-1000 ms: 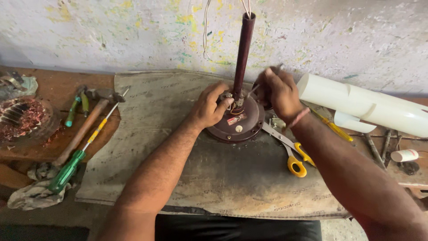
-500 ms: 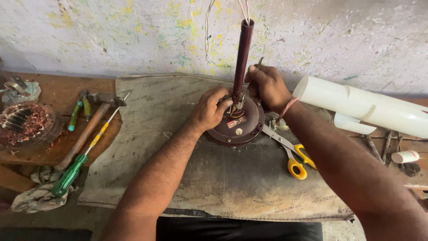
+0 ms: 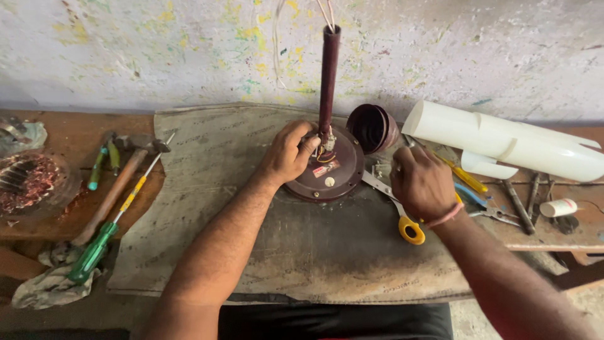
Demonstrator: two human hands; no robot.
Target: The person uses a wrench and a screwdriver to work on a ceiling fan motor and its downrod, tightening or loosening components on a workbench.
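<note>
A maroon round fan motor (image 3: 327, 173) stands on a grey mat (image 3: 302, 252), with a long maroon rod (image 3: 328, 75) rising from its centre and wires at the rod's top. My left hand (image 3: 288, 153) grips the motor's top at the rod's base, thumb by the small wires there. A maroon cup-shaped cover (image 3: 372, 128) lies on its side just right of the rod. My right hand (image 3: 423, 184) is lowered, knuckles up, fingers curled over the yellow-handled scissors (image 3: 402, 220). What lies under its fingers is hidden.
White plastic pipe pieces (image 3: 503, 141) lie at the right, with pliers (image 3: 487, 208), a yellow screwdriver and small metal tools beside them. At the left are a hammer (image 3: 113, 195), a green-handled screwdriver (image 3: 104, 242), a rag and a copper-wound coil (image 3: 25, 182). A paint-speckled wall stands behind.
My right hand left the rod's base and moved right and down onto the scissors. The maroon cover now lies beside the motor. My left hand stays on the motor.
</note>
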